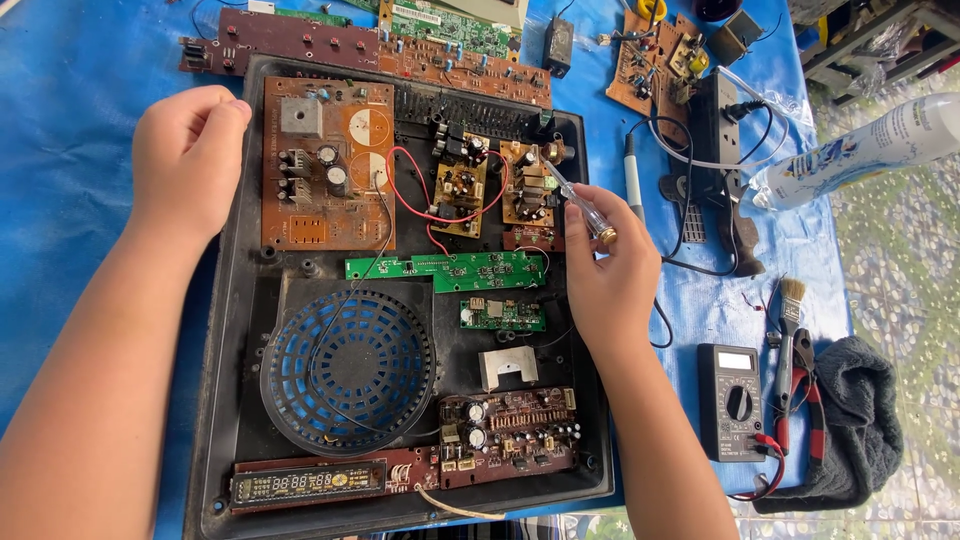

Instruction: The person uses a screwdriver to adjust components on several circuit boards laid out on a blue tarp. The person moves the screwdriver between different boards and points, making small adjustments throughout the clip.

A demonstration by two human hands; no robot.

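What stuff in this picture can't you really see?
- Left hand: curled fingers hide whether it holds anything.
- Screwdriver: tip too small among the parts on the brown board.
- Black tray: near edge cut off by the frame.
- Multimeter: dial too small to read.

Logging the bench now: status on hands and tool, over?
Right hand grips screwdriver, tip at small brown board. Left hand loosely closed over chassis corner. Red wire loops nearby.
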